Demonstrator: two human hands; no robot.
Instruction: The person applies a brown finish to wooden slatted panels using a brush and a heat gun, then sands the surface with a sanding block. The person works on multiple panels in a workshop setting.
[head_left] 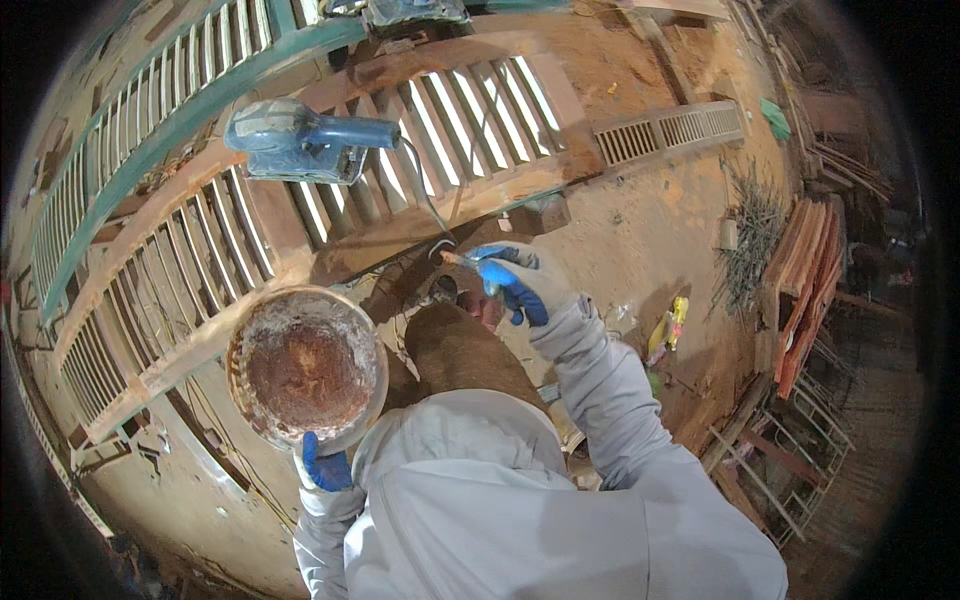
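Observation:
A round, pale bowl [305, 365] is in my left hand [326, 464], whose gloved thumb lies over the near rim and whose other fingers are hidden beneath. Reddish-brown paste coats the bowl's bottom, with whitish smears up its walls. My right hand [520, 280], in a blue and white glove, is closed round a small putty knife [462, 260] with brown on its tip; the fingers hide most of its handle. That hand is in front of the lower edge of a long, slatted wooden shutter panel [450, 195], apart from the bowl.
A dusty blue power sander [310, 138] rests on the panel, its cord trailing down. Beyond lies a green-framed slatted panel [165, 150]. A smaller slatted panel [670, 132] extends to the right. Twigs [750, 235], stacked boards [805, 285] and a yellow packet [668, 328] are on the right.

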